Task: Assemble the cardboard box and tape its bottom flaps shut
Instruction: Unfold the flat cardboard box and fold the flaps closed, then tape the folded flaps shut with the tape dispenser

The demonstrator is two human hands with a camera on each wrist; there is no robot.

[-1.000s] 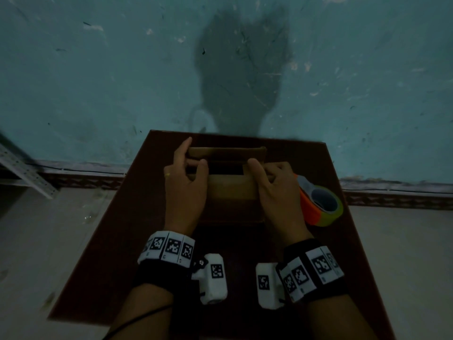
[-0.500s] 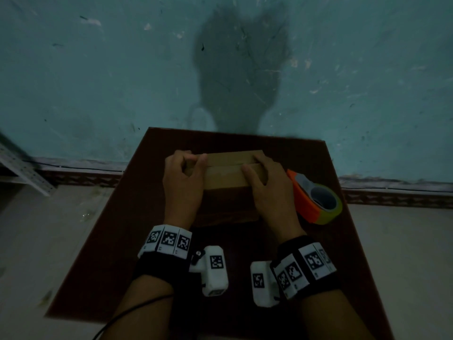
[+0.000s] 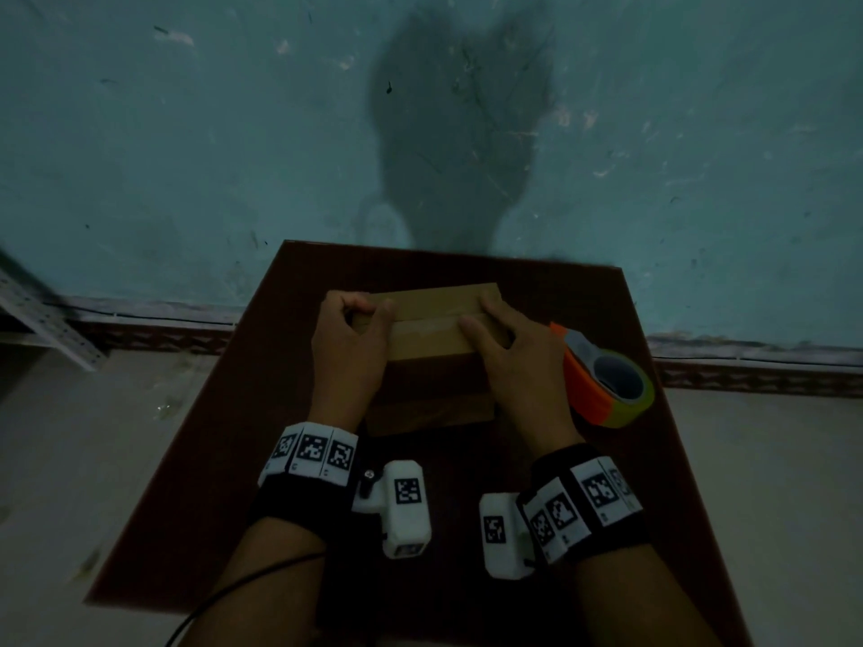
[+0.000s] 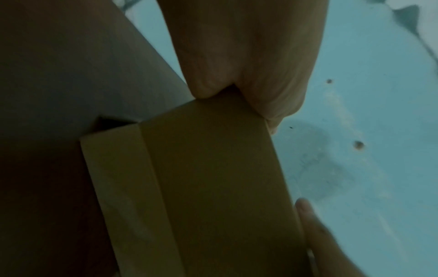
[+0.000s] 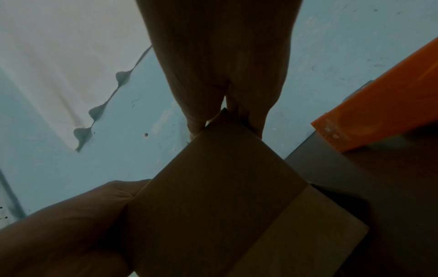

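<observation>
Cardboard, dull brown in the dim light, makes up the small box (image 3: 429, 329) standing near the middle of the dark red counter (image 3: 233, 436), its flapped end turned upward and both long flaps folded down so their edges meet along a seam across the top. The left hand (image 3: 348, 352) has its grip clamped on the box's left end, fingers curled over the far edge and thumb laid on the top flap; the left wrist view shows fingertips (image 4: 272, 105) hooked over the cardboard corner. The right hand (image 3: 518, 361) mirrors it at the right end, grip likewise closed round the box, thumb pressing the near flap flat beside the seam. Holding from both ends this way looks meant to keep the springy flaps from lifting and the walls square (cardboard of this kind tends to reopen once released).

An orange tape dispenser (image 3: 602, 380) with its roll sits on the counter just beside the right hand, not touching the box, placed where that hand could take it up quickly. No tape is yet plainly visible across the seam, so I judge the folding done and the taping ahead; one hand would need to keep both flaps pinned meanwhile.
</observation>
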